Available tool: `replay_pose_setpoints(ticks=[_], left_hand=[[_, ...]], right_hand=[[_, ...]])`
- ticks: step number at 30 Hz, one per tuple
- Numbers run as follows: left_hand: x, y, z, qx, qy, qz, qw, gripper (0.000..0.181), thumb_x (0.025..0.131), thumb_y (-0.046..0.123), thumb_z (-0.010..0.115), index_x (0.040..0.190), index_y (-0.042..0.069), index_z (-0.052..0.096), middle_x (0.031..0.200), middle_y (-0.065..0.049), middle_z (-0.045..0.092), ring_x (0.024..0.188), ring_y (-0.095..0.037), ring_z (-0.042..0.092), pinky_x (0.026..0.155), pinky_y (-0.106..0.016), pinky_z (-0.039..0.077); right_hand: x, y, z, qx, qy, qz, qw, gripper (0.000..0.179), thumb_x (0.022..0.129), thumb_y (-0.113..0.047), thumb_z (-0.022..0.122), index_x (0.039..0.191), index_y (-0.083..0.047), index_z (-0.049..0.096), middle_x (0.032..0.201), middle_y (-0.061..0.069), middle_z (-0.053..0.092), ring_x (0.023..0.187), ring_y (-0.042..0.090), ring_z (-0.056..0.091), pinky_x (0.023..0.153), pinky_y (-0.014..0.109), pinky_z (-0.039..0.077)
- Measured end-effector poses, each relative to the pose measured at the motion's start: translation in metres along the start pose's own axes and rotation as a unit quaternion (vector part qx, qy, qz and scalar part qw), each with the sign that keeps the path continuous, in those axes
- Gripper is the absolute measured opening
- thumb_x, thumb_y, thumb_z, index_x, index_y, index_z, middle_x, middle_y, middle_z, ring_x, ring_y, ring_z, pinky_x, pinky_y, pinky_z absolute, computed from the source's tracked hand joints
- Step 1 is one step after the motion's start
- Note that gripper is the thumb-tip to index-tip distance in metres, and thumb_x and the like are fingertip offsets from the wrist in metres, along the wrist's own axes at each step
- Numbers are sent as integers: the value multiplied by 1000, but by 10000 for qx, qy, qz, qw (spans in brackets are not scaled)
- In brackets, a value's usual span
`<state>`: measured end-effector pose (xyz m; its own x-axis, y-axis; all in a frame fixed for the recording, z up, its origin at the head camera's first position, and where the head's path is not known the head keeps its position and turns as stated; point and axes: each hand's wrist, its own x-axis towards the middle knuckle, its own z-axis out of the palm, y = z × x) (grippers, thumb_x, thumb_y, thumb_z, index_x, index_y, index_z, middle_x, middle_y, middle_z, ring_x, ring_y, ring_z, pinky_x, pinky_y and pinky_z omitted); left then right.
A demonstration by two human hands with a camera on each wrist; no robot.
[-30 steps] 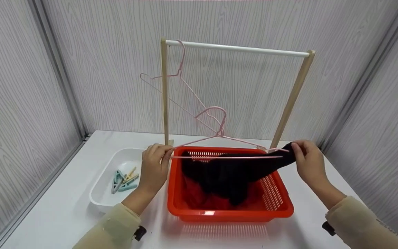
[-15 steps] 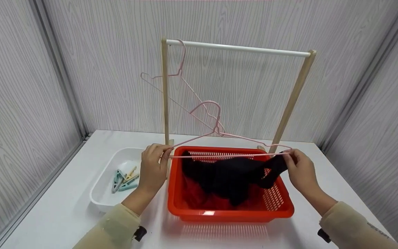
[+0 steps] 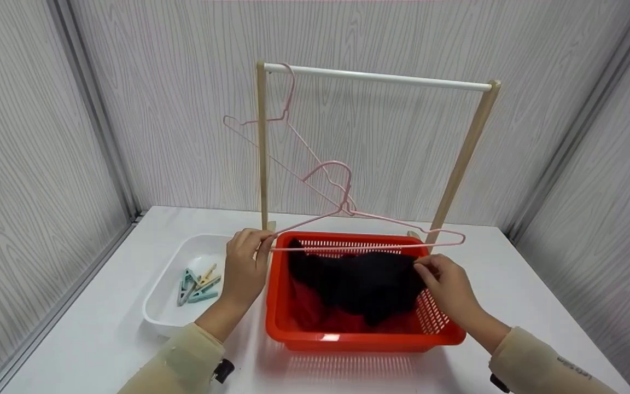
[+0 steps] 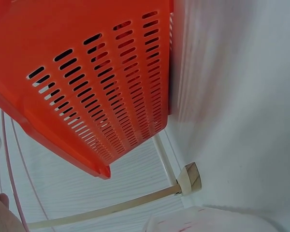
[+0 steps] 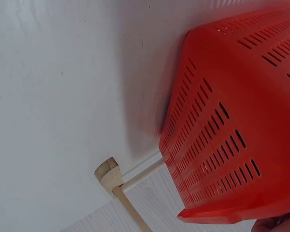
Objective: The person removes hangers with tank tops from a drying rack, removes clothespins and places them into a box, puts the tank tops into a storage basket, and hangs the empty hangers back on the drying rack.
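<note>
In the head view, my left hand (image 3: pixel 246 265) pinches the left end of a pink clothes hanger (image 3: pixel 348 248), held out level over the basket's far side with its hook upward. My right hand (image 3: pixel 451 284) pinches the right edge of a black garment (image 3: pixel 369 279) between thumb and fingers. That garment lies bunched in a red plastic basket (image 3: pixel 367 339), on top of red cloth (image 3: pixel 307 306). The hanger's right end is bare, above and behind my right hand. Only bits of each hand show in the wrist views, beside the basket.
Behind the basket stands a rack with wooden posts and a white rail (image 3: pixel 375 76). A second pink hanger (image 3: pixel 293 87) hangs at its left end. To the left, a white tray (image 3: pixel 156 298) holds several clothespins (image 3: pixel 197 284). Wood-patterned panels enclose the white table (image 3: pixel 96 328).
My right hand has come down and left with the black garment's edge, away from the hanger's right end, which the cloth covered earlier. The left hand has hardly moved.
</note>
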<state>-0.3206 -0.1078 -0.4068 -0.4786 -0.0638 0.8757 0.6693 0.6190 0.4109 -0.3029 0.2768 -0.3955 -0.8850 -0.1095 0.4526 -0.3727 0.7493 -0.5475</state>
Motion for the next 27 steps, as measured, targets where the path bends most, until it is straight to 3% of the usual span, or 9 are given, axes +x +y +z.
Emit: replay_pose_setpoints(ticks=[17, 27], left_hand=[[0, 3, 1, -39, -110, -36, 9999, 5, 96, 10, 66, 96, 7, 70, 86, -3, 63, 82, -20, 56, 79, -42, 44], [-1, 3, 1, -59, -158, -100, 9998, 7, 96, 15, 66, 96, 9, 71, 89, -3, 64, 84, -20, 57, 78, -42, 43]], right_hand=[[-10, 3, 12, -184, -1433, -119, 9894, 13, 91, -12, 74, 104, -13, 74, 97, -1, 71, 89, 19, 65, 90, 47, 56], [-7, 1, 5, -145, -1535, -313, 9875, 15, 89, -8, 75, 102, -15, 74, 95, -3, 71, 89, 18, 66, 88, 46, 56]])
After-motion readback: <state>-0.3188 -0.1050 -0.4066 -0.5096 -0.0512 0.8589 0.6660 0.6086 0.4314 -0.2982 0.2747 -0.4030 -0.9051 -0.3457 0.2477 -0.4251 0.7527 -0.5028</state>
